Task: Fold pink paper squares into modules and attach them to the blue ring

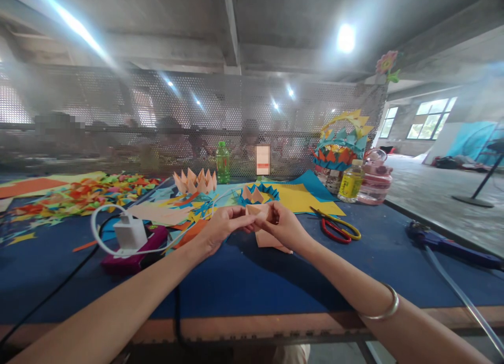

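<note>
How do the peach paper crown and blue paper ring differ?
The peach paper crown has taller points than the blue paper ring. The crown looks all peach; the ring is blue, with peach points showing within. The crown stands left of the ring. Both are spiky.

From here I can read no text; the label (348, 186) on the yellow bottle (356, 168) is too small.

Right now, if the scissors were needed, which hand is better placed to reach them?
The right hand, I'd judge: the scissors lie on its side, and the left hand would have to reach past it. Both hold the folded peach paper, though, so the right would need to let go first.
</note>
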### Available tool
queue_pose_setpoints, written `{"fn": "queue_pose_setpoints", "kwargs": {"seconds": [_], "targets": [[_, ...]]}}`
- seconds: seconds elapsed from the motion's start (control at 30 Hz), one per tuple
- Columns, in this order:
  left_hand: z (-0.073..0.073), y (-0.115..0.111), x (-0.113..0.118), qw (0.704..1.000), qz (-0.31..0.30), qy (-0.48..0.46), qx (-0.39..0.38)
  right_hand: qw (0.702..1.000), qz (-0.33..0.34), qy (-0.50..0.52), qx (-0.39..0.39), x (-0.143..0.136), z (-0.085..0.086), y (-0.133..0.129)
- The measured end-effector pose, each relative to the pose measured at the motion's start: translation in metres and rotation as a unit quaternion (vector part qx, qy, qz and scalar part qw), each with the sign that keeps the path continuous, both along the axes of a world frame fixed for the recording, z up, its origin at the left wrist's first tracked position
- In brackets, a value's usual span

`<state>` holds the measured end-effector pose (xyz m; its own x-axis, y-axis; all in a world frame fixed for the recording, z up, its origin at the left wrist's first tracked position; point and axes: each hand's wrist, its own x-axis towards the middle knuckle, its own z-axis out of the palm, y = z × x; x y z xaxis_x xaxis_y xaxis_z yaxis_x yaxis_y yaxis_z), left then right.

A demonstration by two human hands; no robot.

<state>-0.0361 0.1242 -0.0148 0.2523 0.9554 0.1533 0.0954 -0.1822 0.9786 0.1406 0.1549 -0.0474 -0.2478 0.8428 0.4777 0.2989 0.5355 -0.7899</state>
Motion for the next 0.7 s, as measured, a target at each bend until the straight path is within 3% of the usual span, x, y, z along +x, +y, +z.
{"fn": "queue_pose_setpoints", "kwargs": {"seconds": [0.17, 0.4, 0.7], "targets": [[-0.003, 0.004, 0.000, 0.996, 0.065, 0.050, 0.036, 1.000, 0.018, -0.012, 0.013, -0.001, -0.001, -0.002], [-0.008, 0.013, -0.005, 0.995, 0.079, 0.050, 0.021, 1.000, -0.012, 0.022, 0.017, 0.006, -0.001, 0.008], [-0.001, 0.002, -0.003, 0.997, 0.032, 0.069, -0.026, 0.997, -0.049, 0.067, 0.004, 0.013, -0.002, 0.018]]}}
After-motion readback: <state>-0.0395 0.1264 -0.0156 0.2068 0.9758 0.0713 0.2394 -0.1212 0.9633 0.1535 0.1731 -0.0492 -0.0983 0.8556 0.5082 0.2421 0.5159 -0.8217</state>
